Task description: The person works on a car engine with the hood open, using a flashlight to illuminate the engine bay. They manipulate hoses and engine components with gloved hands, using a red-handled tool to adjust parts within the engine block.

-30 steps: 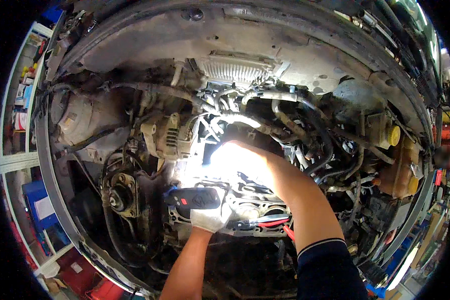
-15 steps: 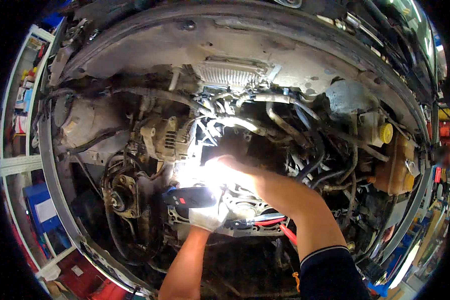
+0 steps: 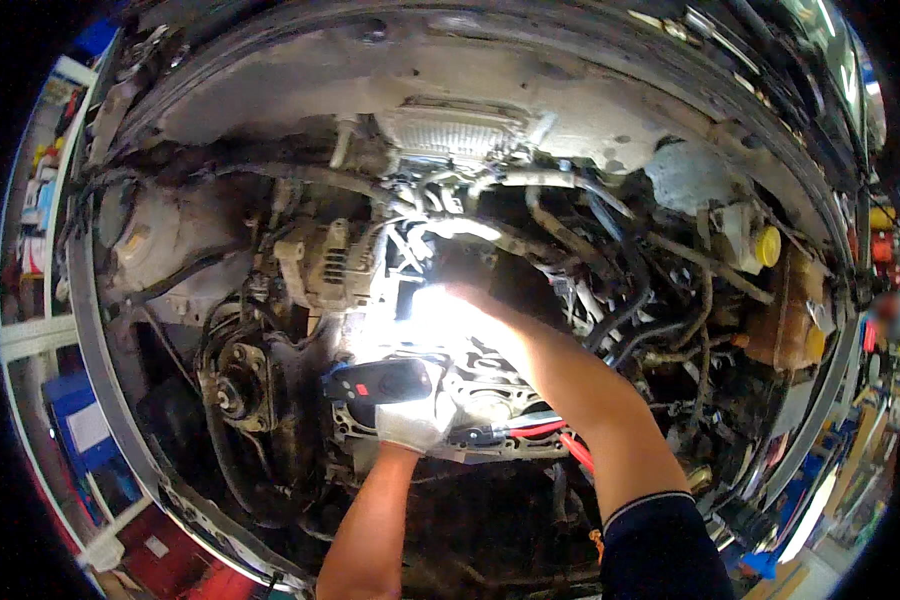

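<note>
Head view: grips a black work light (image 3: 380, 382) in gloved left hand (image 3: 413, 422), cannot tell grip of glare-washed right hand (image 3: 454, 316).

The black oblong device (image 3: 400, 381) bears one red square (image 3: 361, 388) (small). The fabric glove (image 3: 408, 426) is whitish, the round cap (image 3: 767, 246) yellow.

The right grip (image 3: 442, 312) is obscured by glare; the left grip (image 3: 415, 423) is partly hidden by a black device (image 3: 395, 383); the dark sleeve (image 3: 665, 550) is cut off below.

A tool (image 3: 537, 430) lies on the engine (image 3: 497, 403) beside the left hand (image 3: 414, 421).
</note>
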The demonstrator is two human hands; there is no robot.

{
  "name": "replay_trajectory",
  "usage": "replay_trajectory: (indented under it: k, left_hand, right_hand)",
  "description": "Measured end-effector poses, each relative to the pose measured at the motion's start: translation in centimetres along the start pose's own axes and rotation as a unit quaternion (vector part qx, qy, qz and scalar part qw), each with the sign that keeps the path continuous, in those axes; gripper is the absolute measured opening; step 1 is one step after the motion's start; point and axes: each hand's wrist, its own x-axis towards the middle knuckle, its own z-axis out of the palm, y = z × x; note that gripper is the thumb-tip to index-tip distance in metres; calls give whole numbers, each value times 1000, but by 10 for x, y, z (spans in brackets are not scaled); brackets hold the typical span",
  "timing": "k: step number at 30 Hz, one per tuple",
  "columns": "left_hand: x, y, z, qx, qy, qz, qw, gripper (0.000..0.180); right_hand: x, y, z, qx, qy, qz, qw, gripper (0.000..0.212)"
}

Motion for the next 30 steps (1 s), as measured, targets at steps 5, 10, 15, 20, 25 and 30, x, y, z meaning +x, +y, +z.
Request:
replay_trajectory:
  k: [5,10,15,20,25,30]
  left_hand:
    - [-6,-1,7,21,-6,-18,1000,35]
    - [-9,0,12,16,19,-11,1000,35]
    - [-10,0,10,8,-7,-40,999,36]
    - [-5,3,12,0,-9,-20,1000,36]
    - [-7,3,15,20,-5,-12,1000,36]
    - [-7,1,7,20,8,0,1000,39]
  right_hand:
    - [-26,-4,-19,54,-135,-57,988,27]
    - [-43,-19,6,93,-233,-99,963,26]
    - [-43,-19,11,127,-234,-98,959,25]
    - [-49,-5,-1,150,-210,-78,963,24]
    - [-61,5,-4,153,-182,-60,970,24]
    - [-87,5,18,164,-173,-55,970,23]
